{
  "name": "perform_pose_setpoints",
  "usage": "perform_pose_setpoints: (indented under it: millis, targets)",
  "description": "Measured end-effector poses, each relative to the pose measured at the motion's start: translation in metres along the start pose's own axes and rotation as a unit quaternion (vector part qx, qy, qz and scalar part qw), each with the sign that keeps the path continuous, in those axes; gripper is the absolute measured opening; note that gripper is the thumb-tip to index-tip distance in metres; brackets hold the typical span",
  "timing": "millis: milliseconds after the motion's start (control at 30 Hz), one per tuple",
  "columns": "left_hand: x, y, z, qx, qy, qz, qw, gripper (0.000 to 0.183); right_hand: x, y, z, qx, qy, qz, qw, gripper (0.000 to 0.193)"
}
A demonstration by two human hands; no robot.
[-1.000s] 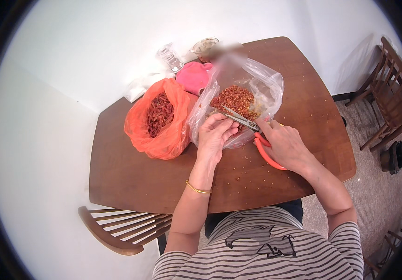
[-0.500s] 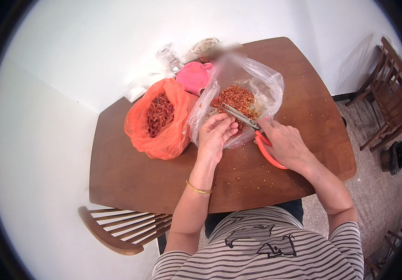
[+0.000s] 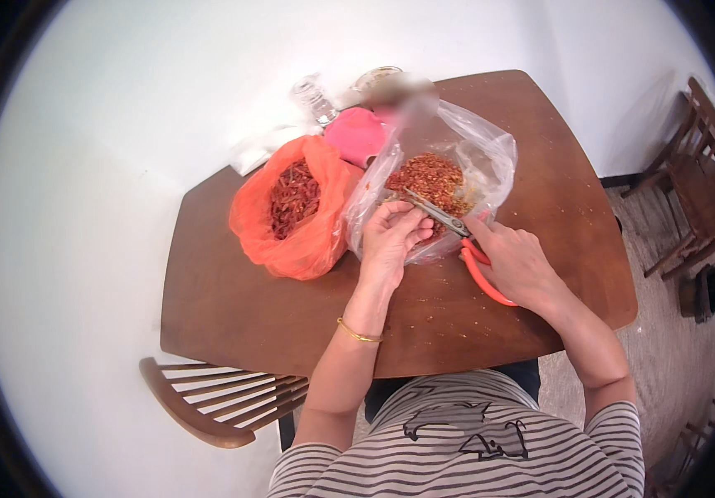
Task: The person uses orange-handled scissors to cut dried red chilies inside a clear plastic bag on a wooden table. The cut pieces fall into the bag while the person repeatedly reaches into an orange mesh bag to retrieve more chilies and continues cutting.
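1. Right, the things in hand: scissors (image 3: 457,236) with orange-red handles, plus a dried chili held at the mouth of the clear plastic bag (image 3: 449,178), mid-surface, toward the far side.
2. Right hand (image 3: 517,264): grip clamped on the scissor handles, fingers through the loops, blades pointing left and far toward the other hand. Blades look nearly together; cannot tell exactly.
3. Left hand (image 3: 390,236): fingertips pinched together at the bag's near-left edge, just beside the blade tips. The piece they hold is too small to make out; I judge it a single chili.
4. Handling, chili: judged very light, dry, brittle. Likely snaps or sheds seeds if squeezed. Take it near one end, leaving the length free for the blades.
5. Handling, scissors: stiff, metal blades, smooth plastic loops. Hold by the loops only.
6. Handling, clear bag: thin, limp, slippery film; it won't stand on its own and slumps around its load.
7. Looks: cut pieces (image 3: 432,178) in the clear bag are a red-orange heap with pale seed flecks. Whole chilies (image 3: 292,195) in the orange plastic bag (image 3: 295,232), left of it and touching, are darker red, long and wrinkled.
8. Brown wooden surface (image 3: 274,315) has crumbs scattered near the hands. Pink item (image 3: 357,133) and glass jar (image 3: 314,98) sit at the far edge.
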State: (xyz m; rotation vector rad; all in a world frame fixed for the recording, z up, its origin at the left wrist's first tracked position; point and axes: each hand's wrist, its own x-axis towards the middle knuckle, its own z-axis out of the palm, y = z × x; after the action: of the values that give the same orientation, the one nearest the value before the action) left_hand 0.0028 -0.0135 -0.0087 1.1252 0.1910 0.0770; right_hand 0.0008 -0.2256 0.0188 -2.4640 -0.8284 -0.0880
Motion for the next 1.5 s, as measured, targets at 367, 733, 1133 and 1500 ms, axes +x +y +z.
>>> perform_pose_setpoints:
  millis: [367, 733, 1133, 1500]
  targets:
    - [-0.015, 0.013, 0.013, 0.387, 0.089, 0.287, 0.872, 0.014, 0.005, 0.002, -0.015, 0.062, -0.010, 0.023, 0.998, 0.027]
    - [0.053, 0.169, -0.145, 0.637, 0.290, 0.148, 0.698, 0.022, 0.005, -0.005, -0.017, 0.081, -0.014, 0.004, 0.997, 0.031]
    - [0.110, 0.136, -0.158, 0.692, 0.353, 0.053, 0.628, 0.023, 0.002, 0.003, -0.012, 0.052, -0.026, 0.033, 0.998, 0.036]
    - [0.070, 0.168, -0.138, 0.401, 0.193, 0.029, 0.895, 0.018, 0.003, 0.000, -0.016, 0.071, 0.002, 0.014, 0.997, 0.029]
